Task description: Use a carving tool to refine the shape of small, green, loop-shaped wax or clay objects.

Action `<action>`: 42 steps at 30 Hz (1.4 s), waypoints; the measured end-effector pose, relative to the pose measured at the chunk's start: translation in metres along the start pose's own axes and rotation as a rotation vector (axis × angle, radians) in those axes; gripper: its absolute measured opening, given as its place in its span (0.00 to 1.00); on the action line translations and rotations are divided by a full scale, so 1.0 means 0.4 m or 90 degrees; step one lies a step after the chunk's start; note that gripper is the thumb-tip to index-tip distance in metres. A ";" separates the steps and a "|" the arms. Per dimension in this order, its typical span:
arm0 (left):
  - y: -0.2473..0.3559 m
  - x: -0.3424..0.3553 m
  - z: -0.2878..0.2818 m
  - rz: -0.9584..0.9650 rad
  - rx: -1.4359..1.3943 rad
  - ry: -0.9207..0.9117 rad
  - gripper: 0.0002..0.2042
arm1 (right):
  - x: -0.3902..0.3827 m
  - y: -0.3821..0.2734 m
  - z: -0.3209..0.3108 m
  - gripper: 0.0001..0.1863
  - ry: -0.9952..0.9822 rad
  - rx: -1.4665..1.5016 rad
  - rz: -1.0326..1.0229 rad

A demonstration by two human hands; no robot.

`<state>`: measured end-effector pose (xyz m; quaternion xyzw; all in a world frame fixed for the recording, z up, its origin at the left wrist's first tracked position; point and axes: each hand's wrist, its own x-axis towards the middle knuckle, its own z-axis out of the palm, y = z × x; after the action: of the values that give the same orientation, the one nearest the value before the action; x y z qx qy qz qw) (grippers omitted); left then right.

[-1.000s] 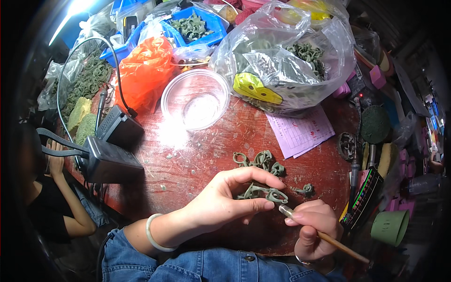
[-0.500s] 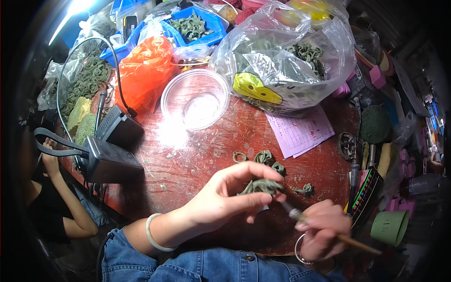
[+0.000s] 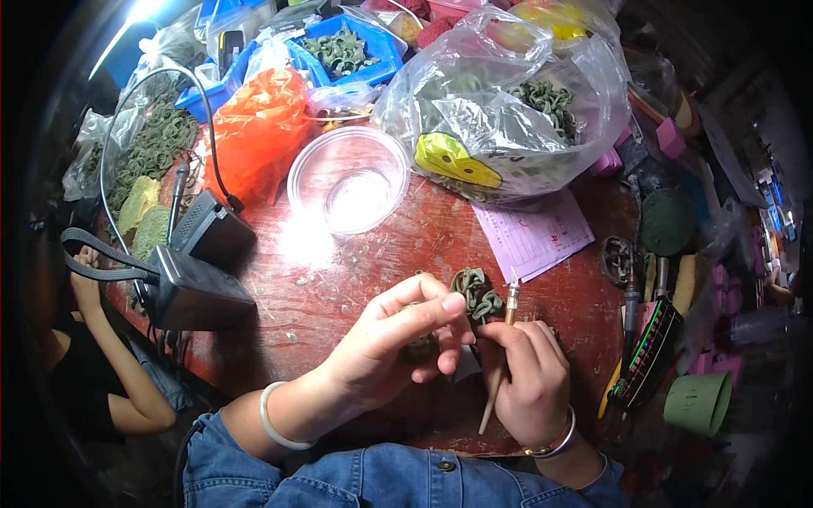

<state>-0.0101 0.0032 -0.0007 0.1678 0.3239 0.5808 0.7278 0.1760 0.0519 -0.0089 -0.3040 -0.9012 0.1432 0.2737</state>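
Note:
My left hand has its fingers curled around a dark green curly piece, mostly hidden under them. My right hand, just to its right, is closed on a wooden-handled tool held nearly upright, its metal tip pointing away from me. My right thumb and index finger reach close to my left fingertips; whether they also pinch something small I cannot tell. Beyond both hands, more green curly pieces lie on the red, scuffed tabletop.
Clear bowl, orange bag, plastic bag of green pieces and pink papers lie beyond my hands. Black boxes with cables stand left; a green cup and tools are right. Another person's arm is at far left.
My right hand has moved left and turned, swinging the tool from pointing up-left to nearly upright. My left fingers have curled further over the green piece.

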 end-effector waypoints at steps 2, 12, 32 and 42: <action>0.004 -0.006 0.002 -0.015 0.040 0.022 0.06 | 0.000 -0.008 -0.003 0.15 0.061 0.117 0.081; 0.008 -0.010 -0.003 -0.062 0.007 -0.004 0.05 | 0.000 -0.006 -0.004 0.17 0.037 0.097 0.035; -0.008 -0.005 0.016 -0.058 0.234 -0.030 0.15 | -0.035 0.002 -0.045 0.37 0.264 0.408 0.016; -0.012 0.000 0.022 -0.023 0.205 0.027 0.16 | -0.039 -0.006 -0.081 0.10 0.179 0.301 -0.048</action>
<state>-0.0006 0.0029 0.0029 0.2640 0.4310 0.5115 0.6949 0.2040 0.0431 0.0120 -0.2148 -0.8064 0.2956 0.4649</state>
